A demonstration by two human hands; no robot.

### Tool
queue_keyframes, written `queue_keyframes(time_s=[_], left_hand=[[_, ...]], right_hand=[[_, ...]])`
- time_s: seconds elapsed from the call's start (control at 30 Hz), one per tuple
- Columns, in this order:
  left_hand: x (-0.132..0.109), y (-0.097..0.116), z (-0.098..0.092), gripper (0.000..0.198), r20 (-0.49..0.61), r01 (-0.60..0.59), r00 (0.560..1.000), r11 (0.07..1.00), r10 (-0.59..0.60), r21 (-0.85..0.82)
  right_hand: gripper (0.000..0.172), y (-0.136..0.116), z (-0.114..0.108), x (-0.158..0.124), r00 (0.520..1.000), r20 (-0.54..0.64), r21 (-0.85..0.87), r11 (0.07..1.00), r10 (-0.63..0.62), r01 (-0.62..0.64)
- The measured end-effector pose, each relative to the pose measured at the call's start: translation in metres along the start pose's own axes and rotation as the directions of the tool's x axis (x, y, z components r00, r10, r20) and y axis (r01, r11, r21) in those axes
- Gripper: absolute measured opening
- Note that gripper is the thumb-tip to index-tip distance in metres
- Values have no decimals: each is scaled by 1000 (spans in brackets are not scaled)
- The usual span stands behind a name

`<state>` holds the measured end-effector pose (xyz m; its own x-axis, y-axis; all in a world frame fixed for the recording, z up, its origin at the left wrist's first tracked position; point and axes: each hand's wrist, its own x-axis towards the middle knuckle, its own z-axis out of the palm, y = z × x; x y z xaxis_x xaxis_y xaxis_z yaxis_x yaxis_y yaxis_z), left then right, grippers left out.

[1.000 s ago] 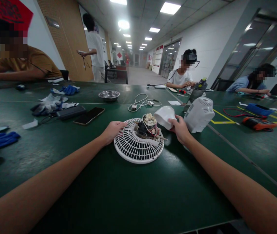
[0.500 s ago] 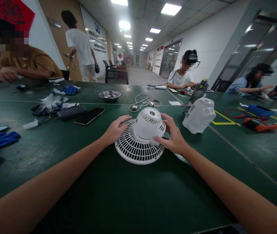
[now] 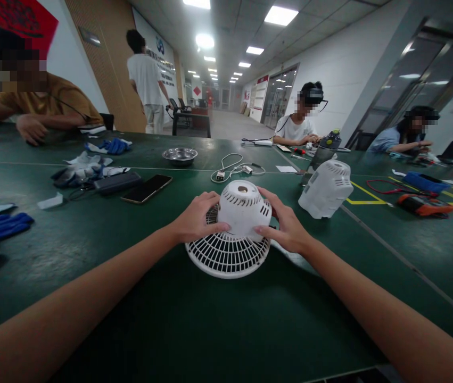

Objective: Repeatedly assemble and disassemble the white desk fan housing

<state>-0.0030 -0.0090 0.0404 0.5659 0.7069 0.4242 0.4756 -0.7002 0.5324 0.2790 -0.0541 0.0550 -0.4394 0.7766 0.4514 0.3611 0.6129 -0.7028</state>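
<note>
In front of me a white fan motor housing (image 3: 244,211), dome-shaped with vent slots and a hole on top, sits over a round white fan grille (image 3: 226,260) on the green table. My left hand (image 3: 201,219) grips the housing's left side, its thumb across the front near the lower edge. On the opposite side my right hand (image 3: 282,222) holds the housing, thumb in front and fingers behind. The fingertips at the back are partly hidden. A pale, flat piece (image 3: 290,254) lies under my right wrist, mostly covered.
To the right stands a white plastic casing (image 3: 326,189), with an orange multimeter (image 3: 425,204) beyond it. A coiled white cable (image 3: 237,169) and a steel bowl (image 3: 180,156) lie ahead. Left are a phone (image 3: 147,189) and gloves (image 3: 5,229). Co-workers sit across the table.
My left hand has moved from the grille's edge onto the housing and closed on it. Housing and grille have tilted or shifted slightly toward me. In the background, a walking person has moved right.
</note>
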Motion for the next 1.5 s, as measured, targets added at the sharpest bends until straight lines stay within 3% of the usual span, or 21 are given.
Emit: queue_keyframes(time_s=[0.23, 0.5, 0.87, 1.07, 1.27, 1.4, 1.5], left_hand=[[0, -1, 1, 55, -3, 1, 1000, 999, -1, 41], [1, -3, 1, 61, 11, -36, 999, 992, 35, 119], [0, -16, 4, 68, 30, -112, 994, 989, 109, 96], [2, -7, 5, 73, 15, -84, 996, 985, 82, 151], [1, -3, 1, 75, 67, -100, 994, 982, 91, 158], [1, -1, 1, 69, 57, -99, 994, 975, 89, 199], [1, 1, 3, 58, -6, -71, 997, 988, 72, 138]], right_hand=[[85, 5, -3, 1, 999, 24, -128, 992, -22, 25], [98, 19, -4, 3, 992, 79, -158, 981, -100, 111], [98, 13, -2, 8, 982, 79, -297, 936, -171, 187], [101, 9, 2, 9, 986, 54, -339, 926, -157, 166], [101, 11, 5, 6, 978, 31, -382, 902, -205, 201], [115, 18, 4, 6, 977, 31, -411, 888, -211, 205], [123, 20, 2, 4, 978, 64, -399, 893, -197, 206]])
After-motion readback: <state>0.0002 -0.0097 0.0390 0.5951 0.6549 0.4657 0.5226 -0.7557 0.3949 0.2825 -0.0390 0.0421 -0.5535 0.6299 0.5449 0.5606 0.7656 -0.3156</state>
